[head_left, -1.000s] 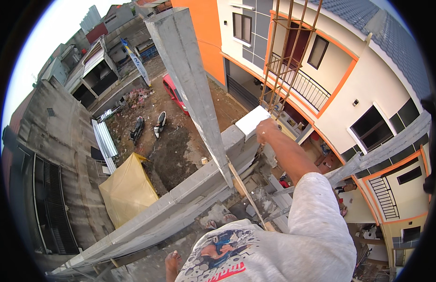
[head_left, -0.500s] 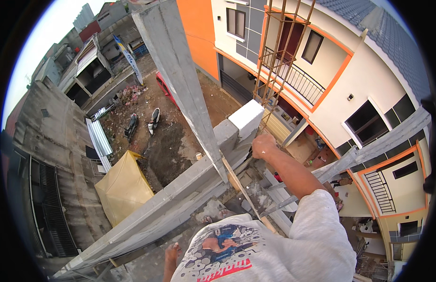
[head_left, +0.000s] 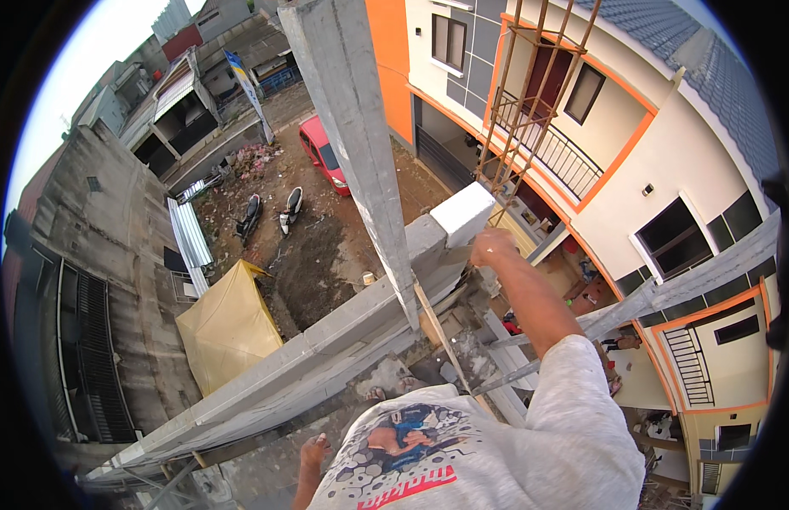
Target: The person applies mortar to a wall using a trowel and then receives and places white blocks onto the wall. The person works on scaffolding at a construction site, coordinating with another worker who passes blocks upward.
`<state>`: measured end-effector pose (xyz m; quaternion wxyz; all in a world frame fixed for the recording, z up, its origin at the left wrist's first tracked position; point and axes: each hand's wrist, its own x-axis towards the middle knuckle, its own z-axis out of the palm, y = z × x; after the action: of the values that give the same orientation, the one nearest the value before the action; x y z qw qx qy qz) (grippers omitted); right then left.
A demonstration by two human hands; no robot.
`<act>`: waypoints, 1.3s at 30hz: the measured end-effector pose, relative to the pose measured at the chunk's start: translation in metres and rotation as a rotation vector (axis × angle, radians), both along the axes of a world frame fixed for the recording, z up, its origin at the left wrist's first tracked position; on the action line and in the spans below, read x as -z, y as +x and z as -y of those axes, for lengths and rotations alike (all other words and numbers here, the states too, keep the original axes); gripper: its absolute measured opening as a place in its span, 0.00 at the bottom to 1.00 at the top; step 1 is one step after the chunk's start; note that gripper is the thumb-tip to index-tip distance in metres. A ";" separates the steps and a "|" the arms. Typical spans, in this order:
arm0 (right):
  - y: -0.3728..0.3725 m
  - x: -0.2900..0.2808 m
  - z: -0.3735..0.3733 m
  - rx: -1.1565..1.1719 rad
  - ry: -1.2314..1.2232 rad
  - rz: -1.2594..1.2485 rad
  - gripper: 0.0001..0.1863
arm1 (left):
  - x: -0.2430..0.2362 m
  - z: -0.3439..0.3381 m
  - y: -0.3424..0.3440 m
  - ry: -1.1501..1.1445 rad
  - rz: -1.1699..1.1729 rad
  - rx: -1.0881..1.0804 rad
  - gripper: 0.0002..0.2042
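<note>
Head view, seen from above. The person's right arm, in a pale grey sleeve [head_left: 577, 399], extends up and forward to the far end of a grey block wall [head_left: 326, 340]. The right hand [head_left: 494, 247] lies at the lower right corner of a white block [head_left: 462, 214], which sits on the wall's far end, beyond the tall concrete column [head_left: 352, 127]. The back of this hand faces the camera and the fingers bend away beneath it; because they are largely hidden, it cannot be told whether they grasp the block, press against it or are merely clenched beside it. The left hand [head_left: 313, 450] is low, left of the printed shirt front [head_left: 411, 450], well apart from the block; it is small and partly shaded, and the state of its fingers cannot be told either.

Surroundings: a wooden strip [head_left: 445, 344] slants from the column's foot toward the shirt. A rusty reinforcement cage [head_left: 530, 110] rises behind the white block, before a cream and orange building [head_left: 717, 183]. In the yard beyond the wall are a red car [head_left: 322, 157], two parked motorcycles [head_left: 291, 211] and a yellow canopy [head_left: 229, 327].
</note>
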<state>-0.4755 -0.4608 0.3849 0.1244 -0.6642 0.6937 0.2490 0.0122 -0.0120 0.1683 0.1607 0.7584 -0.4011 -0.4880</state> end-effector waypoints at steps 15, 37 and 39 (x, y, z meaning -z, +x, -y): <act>0.011 -0.050 0.001 -0.291 -0.033 -0.111 0.16 | 0.001 0.033 -0.017 0.102 -0.115 -0.280 0.24; -0.004 -0.013 -0.021 -0.230 -0.020 -0.042 0.15 | 0.025 0.008 -0.017 0.172 0.092 0.025 0.22; 0.008 -0.019 -0.019 -0.262 -0.040 -0.041 0.15 | 0.016 0.026 -0.017 0.079 0.070 0.029 0.22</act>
<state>-0.4678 -0.4416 0.4038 0.0633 -0.7462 0.6084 0.2627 -0.0050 -0.0377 0.1522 0.1095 0.7750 -0.3978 -0.4787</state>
